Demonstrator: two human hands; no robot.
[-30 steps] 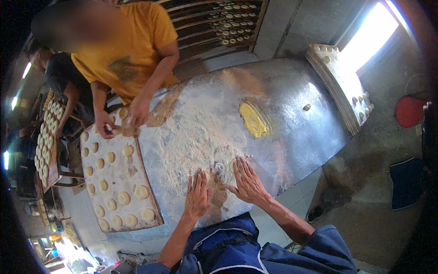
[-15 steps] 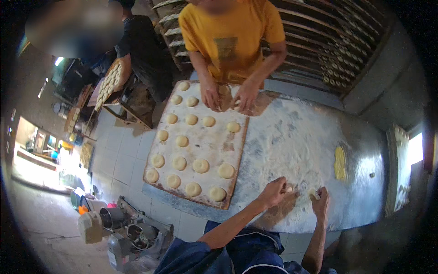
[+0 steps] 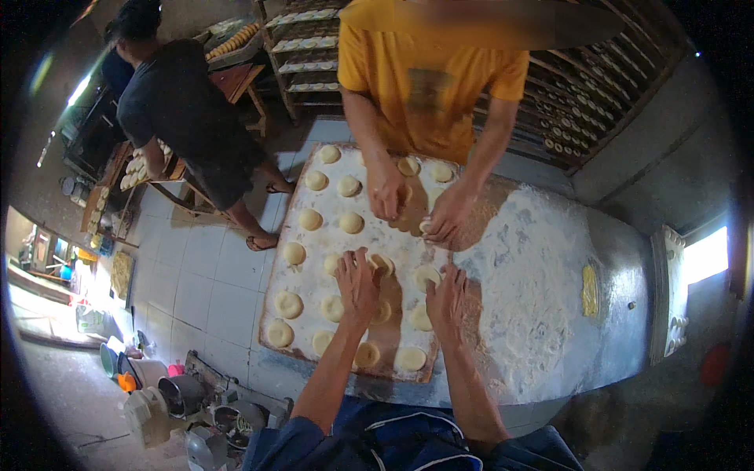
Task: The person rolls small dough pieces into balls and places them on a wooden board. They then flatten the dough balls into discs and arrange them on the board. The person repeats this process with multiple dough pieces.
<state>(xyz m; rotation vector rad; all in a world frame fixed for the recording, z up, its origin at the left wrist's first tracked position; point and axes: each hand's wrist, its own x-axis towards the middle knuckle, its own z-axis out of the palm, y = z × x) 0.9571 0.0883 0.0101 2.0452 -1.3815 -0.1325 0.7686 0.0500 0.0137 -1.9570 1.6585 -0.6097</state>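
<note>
Left hand (image 3: 359, 284) half-curled, dough round (image 3: 383, 265) at its 2 o'clock; right hand (image 3: 448, 300) part-bent, dough disc (image 3: 426, 276) at its 11 o'clock; grip: cannot tell. Both over floured board (image 3: 316, 239). Step, judged: setting out rounds. Next move calls for undented release.

I'd call this a small working bakery. Flour whitens the table (image 3: 514, 306) at four o'clock, and pale dough rounds (image 3: 288, 304) dot a dusted board toward eight. Over at two, a tall rack (image 3: 580, 102) holds shelf upon shelf of ring-shaped pieces; another rack (image 3: 310, 45), nearer eleven, is loaded with pale ones, beside a tray of golden-brown pieces (image 3: 234, 43). Co-workers in a yellow shirt (image 3: 432, 90) near one and dark clothes (image 3: 184, 102) at ten share the room.
</note>
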